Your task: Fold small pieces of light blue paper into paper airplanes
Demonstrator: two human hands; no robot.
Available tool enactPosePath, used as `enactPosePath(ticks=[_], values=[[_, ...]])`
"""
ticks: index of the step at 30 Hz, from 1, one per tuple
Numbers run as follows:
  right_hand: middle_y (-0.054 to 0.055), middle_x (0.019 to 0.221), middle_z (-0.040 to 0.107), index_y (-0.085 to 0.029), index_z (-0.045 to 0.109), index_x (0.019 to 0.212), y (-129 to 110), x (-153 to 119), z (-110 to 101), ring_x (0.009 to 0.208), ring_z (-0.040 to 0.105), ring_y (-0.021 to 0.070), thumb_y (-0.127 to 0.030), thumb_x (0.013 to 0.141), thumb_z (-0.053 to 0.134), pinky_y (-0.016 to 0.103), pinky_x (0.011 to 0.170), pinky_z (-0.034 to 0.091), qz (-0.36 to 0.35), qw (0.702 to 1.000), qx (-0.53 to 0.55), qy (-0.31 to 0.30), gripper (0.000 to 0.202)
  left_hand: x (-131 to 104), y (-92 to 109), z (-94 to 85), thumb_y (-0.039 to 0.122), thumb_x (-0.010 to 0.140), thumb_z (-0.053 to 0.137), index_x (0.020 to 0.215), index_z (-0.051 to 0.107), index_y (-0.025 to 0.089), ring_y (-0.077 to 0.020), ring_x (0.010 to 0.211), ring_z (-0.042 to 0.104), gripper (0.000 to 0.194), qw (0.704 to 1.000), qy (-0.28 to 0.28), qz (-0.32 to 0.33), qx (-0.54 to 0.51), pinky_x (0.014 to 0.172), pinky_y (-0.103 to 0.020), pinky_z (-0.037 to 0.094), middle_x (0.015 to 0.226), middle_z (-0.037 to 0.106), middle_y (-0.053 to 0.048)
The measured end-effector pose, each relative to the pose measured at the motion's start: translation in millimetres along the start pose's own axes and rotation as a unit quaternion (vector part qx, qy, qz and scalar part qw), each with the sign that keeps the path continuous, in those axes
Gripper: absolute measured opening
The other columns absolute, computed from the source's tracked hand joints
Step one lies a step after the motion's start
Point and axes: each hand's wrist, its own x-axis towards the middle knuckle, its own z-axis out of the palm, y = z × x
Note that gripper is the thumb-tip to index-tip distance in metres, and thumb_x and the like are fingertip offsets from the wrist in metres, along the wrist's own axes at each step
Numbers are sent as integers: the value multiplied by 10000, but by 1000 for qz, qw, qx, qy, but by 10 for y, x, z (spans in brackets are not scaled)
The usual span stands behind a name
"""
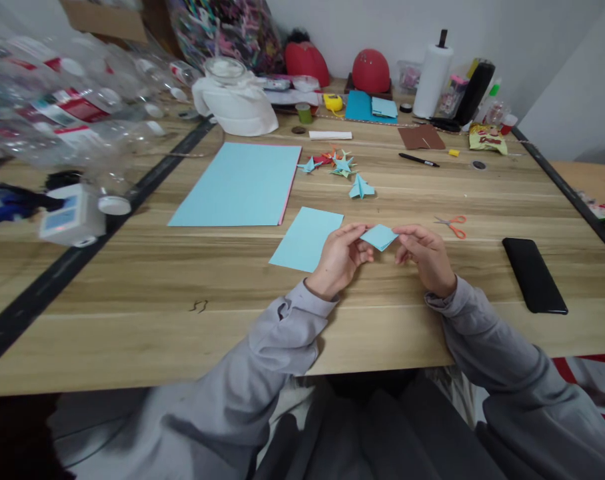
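A small folded light-blue paper [380, 237], diamond-shaped, is held up between both hands above the wooden table. Its left corner is pinched by my left hand [340, 259], its right corner by my right hand [426, 255]. Under and beside my left hand lies a flat light-blue sheet [305, 239]. Farther back are a larger stack of light-blue paper [242, 183] with a pink edge, a folded blue paper plane shape [362, 187] and several small folded paper pieces [342, 163]. Orange-handled scissors [453, 225] lie just beyond my right hand.
At the right lies a black phone [534, 275], with a black pen [419, 160] and brown paper [421, 137] farther back. Plastic bottles [77, 107] crowd the left side. A paper roll [433, 80] and a covered jar [235, 103] stand at the back.
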Motion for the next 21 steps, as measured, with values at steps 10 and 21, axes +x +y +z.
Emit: enactPosePath(ticks=[10,21], values=[[-20,673,653,-213,701,860,22,6,49,487,554,96,-403,742,753,258,483,489,-89,995,-47,24,229,-39,-43,47,157,659,789,819,558,142,-112,534,642,281,998,-60,-18,16,471,-219,545,689,640,8],[22,814,736,-197,704,1023,66,29,-35,479,580,79,-511,768,721,234,469,463,-56,997,-43,41,405,9,-51,3,115,650,784,880,585,111,-93,489,610,304,998,-50,7,28,471,-201,541,628,642,13]])
